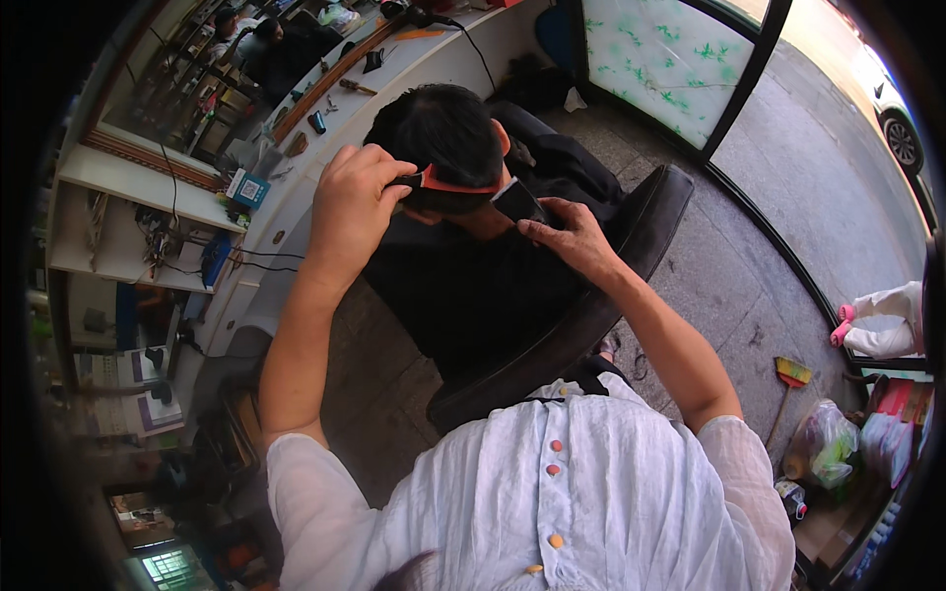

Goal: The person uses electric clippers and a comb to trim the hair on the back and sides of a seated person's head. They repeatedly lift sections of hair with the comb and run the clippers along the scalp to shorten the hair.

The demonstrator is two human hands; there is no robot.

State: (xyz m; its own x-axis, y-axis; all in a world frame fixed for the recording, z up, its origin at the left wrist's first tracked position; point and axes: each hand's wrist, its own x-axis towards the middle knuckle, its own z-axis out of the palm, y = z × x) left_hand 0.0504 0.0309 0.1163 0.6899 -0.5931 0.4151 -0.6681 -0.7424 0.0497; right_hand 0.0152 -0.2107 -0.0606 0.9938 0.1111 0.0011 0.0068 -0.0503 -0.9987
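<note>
In front of me a person with short dark hair (432, 128) sits facing away, draped in a black cape (458, 295). My left hand (355, 197) pinches the dark handle end of a red comb (458, 185), which lies across the hair low on the back of the head. From the right, my right hand (576, 236) grips a black hair clipper (519, 201). Its head end is close to the comb's right end, by the nape; whether they touch I cannot tell. The hair under the comb is partly hidden.
A dark padded chair (660, 212) wraps around the seated person. At left stand a white counter (340, 103) with small tools, a wood-framed mirror (148, 108) and hanging cords. A broom (791, 372) and plastic bags (826, 443) are at right, near a glass door (670, 64).
</note>
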